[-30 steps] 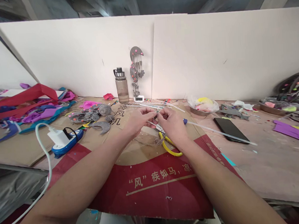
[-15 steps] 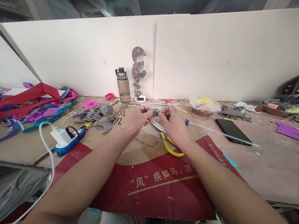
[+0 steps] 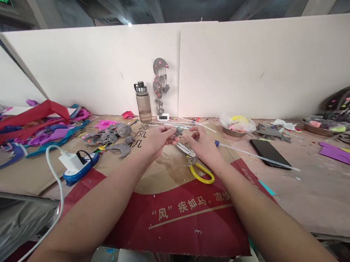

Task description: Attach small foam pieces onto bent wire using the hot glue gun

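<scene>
A small grey felt piece [image 3: 178, 132] is pinched between the thumb and fingers of my left hand [image 3: 160, 141]. My right hand [image 3: 202, 144] is just to its right, apart from it, with thumb and forefinger curled together; whatever they hold is too small to make out. Under my hands, scissors with yellow handles [image 3: 203, 174] rest on the cardboard, their blades [image 3: 185, 149] pointing away to the left. A clear stick [image 3: 255, 155] extends right from a blue part [image 3: 216, 143] beside my right hand.
Grey felt pieces and yarn [image 3: 123, 130] lie left, near a blue power strip [image 3: 80, 169]. A bottle [image 3: 144, 107] and a moon-shaped hanging ornament [image 3: 161, 79] stand by the white board. Rightward are a bagged bowl [image 3: 237, 125], a phone [image 3: 269, 152] and purple felt [image 3: 343, 156].
My hands have drawn slightly apart; the grey piece stays with my left hand, and the right fingers have come away from it. The view has tilted up a little.
</scene>
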A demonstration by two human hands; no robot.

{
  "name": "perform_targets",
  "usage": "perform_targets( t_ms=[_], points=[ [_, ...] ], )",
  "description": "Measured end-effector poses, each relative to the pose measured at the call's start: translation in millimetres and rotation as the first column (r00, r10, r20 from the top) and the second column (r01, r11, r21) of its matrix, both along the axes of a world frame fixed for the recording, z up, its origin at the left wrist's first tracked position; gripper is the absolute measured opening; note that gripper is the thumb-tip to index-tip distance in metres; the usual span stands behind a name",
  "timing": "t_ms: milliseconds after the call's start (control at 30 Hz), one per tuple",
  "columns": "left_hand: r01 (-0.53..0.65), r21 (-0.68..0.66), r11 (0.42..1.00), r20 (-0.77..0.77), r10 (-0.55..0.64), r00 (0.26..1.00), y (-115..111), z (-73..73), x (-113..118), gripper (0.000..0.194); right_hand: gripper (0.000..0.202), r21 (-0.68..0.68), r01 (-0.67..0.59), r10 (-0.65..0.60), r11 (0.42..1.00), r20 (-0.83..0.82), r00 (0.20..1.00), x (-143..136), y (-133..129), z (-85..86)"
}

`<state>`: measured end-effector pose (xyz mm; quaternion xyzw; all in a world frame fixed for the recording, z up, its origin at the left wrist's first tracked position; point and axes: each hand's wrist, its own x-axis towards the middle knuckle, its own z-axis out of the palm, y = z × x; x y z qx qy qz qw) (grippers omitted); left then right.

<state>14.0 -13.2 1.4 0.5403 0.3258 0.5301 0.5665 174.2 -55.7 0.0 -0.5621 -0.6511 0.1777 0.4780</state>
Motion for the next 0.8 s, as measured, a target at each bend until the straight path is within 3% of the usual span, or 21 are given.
perform_targets(
  t_ms=[67, 200, 433, 600, 800],
  points=[
    [-0.001, 0.059, 0.998, -0.065, 0.005, 0.998, -1.3, -2.6, 1.8, 0.016, 0.043, 0.024, -0.015, 0.016, 1.0, -0.032, 0.999, -1.4, 1.1, -0.6],
    [0.047, 0.166, 0.985, -0.175, -0.018, 0.984, -2.4, -6.3, 4.1, 0.017, 0.026, 0.055, -0.079, 0.085, 0.995, -0.121, 0.989, -4.3, 3.8, -2.6],
    [0.282, -0.045, 0.958, 0.047, -0.28, 0.959, -4.2, 0.8, 0.0, 0.018, 0.023, 0.003, -0.161, 0.149, 0.987, -0.394, 0.907, 4.2, 10.5, -6.0],
    [0.296, -0.106, 0.949, 0.066, -0.29, 0.955, -4.7, 3.4, -2.0, 0.018, 0.024, -0.026, -0.162, 0.14, 0.987, -0.377, 0.916, 4.7, 8.2, -3.9],
    [0.265, -0.024, 0.964, -0.054, -0.266, 0.962, -1.9, -2.4, -0.2, 0.027, 0.022, 0.005, -0.13, 0.127, 0.992, -0.261, 0.957, 0.3, 7.9, -5.2]
  ],
)
